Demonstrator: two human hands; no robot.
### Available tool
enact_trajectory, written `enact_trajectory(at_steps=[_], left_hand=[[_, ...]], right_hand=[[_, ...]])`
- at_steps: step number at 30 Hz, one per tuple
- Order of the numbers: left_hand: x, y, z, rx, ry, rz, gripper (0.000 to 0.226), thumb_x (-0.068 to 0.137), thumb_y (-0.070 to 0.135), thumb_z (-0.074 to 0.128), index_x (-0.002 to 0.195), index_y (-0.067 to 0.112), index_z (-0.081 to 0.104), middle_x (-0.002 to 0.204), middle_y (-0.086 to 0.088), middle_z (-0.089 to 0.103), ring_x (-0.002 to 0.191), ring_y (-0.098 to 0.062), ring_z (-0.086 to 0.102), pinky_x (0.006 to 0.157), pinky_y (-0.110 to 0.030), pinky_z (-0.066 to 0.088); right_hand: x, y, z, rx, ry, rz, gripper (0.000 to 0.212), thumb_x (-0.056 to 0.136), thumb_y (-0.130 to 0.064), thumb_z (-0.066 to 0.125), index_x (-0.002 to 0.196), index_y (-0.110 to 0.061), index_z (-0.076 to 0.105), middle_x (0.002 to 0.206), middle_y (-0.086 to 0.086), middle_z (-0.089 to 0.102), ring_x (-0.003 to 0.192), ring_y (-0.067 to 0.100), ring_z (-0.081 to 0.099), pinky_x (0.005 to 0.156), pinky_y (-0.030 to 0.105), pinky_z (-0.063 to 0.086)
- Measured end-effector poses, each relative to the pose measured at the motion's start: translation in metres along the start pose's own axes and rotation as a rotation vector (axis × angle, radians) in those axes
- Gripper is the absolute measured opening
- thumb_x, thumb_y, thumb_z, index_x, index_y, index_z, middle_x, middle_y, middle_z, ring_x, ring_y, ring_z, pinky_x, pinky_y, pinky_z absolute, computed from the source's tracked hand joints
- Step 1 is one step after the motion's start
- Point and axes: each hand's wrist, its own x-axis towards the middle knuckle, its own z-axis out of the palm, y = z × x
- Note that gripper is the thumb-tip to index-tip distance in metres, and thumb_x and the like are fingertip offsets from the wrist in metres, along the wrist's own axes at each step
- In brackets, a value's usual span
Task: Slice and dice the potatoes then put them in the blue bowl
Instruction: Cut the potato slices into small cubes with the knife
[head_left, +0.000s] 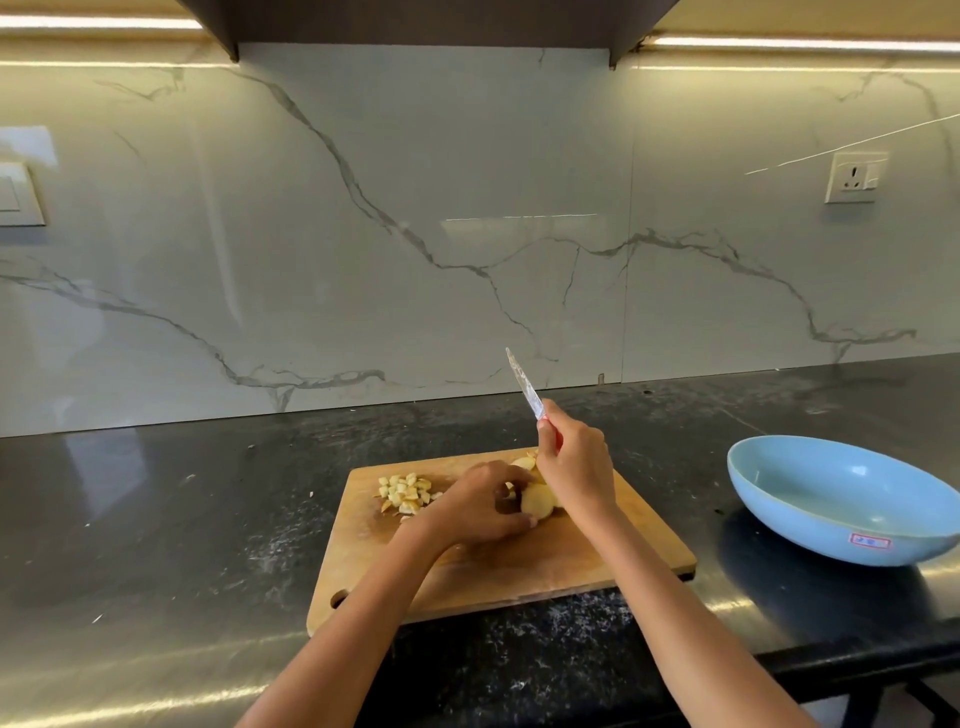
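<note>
Centrally, wooden cutting board (519, 566) on black counter (156, 519), left hand (480, 506) curled round potato slices (537, 501), right hand (574, 467) gripping red-handled knife (524, 384) — blade raised, long axis pointing toward 11 o'clock — diced potato (405, 493) at the board's 10 o'clock, blue bowl (841, 499) at 3 o'clock.

Black counter (156, 519) carries wooden cutting board (519, 566), blue bowl (841, 499).
</note>
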Motion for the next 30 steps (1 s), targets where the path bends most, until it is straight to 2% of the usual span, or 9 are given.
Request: enact_trajectory(at_steps=[8,14,19,20,22,24,26,28,30], left_hand=[[-0.005,0.004,0.000,0.112,0.099,-0.021,0.045,0.079,0.037,0.068,0.117,0.015,0.058,0.113,-0.001,0.059,0.095,-0.010,0.048,0.075,-0.017,0.035],[-0.038,-0.017,-0.018,0.151,0.163,-0.115,0.038,0.075,0.045,0.068,0.101,0.017,0.063,0.093,0.003,0.062,0.077,-0.009,0.050,0.053,-0.013,0.029],[-0.057,-0.023,-0.017,0.071,0.183,-0.209,0.053,0.073,0.052,0.069,0.112,0.020,0.054,0.099,0.007,0.061,0.086,-0.010,0.056,0.066,-0.018,0.044],[-0.057,-0.022,-0.016,0.027,0.178,-0.211,0.058,0.074,0.049,0.071,0.119,0.019,0.050,0.102,0.006,0.062,0.088,-0.009,0.057,0.070,-0.018,0.046],[-0.058,-0.021,-0.015,-0.047,0.167,-0.213,0.065,0.076,0.043,0.072,0.129,0.018,0.044,0.104,0.005,0.061,0.089,-0.008,0.055,0.069,-0.013,0.043],[-0.059,-0.021,-0.015,-0.085,0.164,-0.207,0.068,0.076,0.039,0.072,0.133,0.018,0.040,0.108,0.004,0.061,0.090,-0.008,0.054,0.071,-0.013,0.043],[-0.059,-0.020,-0.015,-0.104,0.163,-0.202,0.072,0.076,0.039,0.073,0.136,0.018,0.037,0.114,0.002,0.061,0.096,-0.008,0.055,0.078,-0.015,0.044],[-0.058,-0.019,-0.015,-0.125,0.169,-0.202,0.074,0.077,0.038,0.072,0.138,0.018,0.035,0.117,0.001,0.061,0.098,-0.009,0.055,0.081,-0.015,0.044],[-0.057,-0.019,-0.014,-0.149,0.181,-0.203,0.073,0.077,0.035,0.072,0.138,0.017,0.035,0.114,0.001,0.061,0.093,-0.007,0.055,0.079,-0.015,0.045]], right_hand=[[-0.004,-0.002,-0.005,0.002,-0.001,0.026,0.032,0.098,-0.013,0.045,0.126,-0.005,0.057,0.096,0.013,0.071,0.071,0.019,0.066,0.060,0.034,0.057],[-0.019,-0.012,-0.006,0.071,-0.038,0.040,0.029,0.097,-0.009,0.045,0.121,0.000,0.059,0.083,0.012,0.068,0.052,0.005,0.048,0.044,0.017,0.036],[-0.049,-0.024,-0.012,0.005,-0.264,0.029,0.034,0.097,-0.012,0.045,0.129,-0.009,0.055,0.098,0.009,0.069,0.048,0.002,0.042,0.042,0.014,0.036],[-0.053,-0.026,-0.016,-0.024,-0.289,0.030,0.029,0.097,-0.012,0.046,0.122,-0.014,0.062,0.086,0.005,0.068,0.045,0.004,0.040,0.039,0.017,0.032],[-0.061,-0.029,-0.026,-0.157,-0.346,0.014,0.029,0.097,-0.012,0.045,0.080,-0.028,0.062,0.064,-0.005,0.057,0.041,0.006,0.034,0.039,0.018,0.022],[-0.068,-0.035,-0.033,-0.285,-0.442,-0.008,0.040,0.096,-0.012,0.042,0.058,-0.024,0.039,0.082,-0.003,0.067,0.040,0.006,0.031,0.041,0.016,0.018],[-0.073,-0.042,-0.038,-0.372,-0.524,-0.018,0.037,0.096,-0.014,0.040,0.061,-0.027,0.043,0.107,-0.002,0.068,0.044,0.004,0.036,0.041,0.015,0.022],[-0.076,-0.047,-0.041,-0.419,-0.557,-0.020,0.028,0.097,-0.016,0.039,0.090,-0.025,0.065,0.109,-0.001,0.068,0.056,0.004,0.050,0.047,0.019,0.038],[-0.076,-0.051,-0.042,-0.438,-0.561,-0.005,0.030,0.096,-0.016,0.040,0.114,-0.016,0.064,0.103,0.001,0.068,0.072,0.011,0.060,0.061,0.027,0.049]])
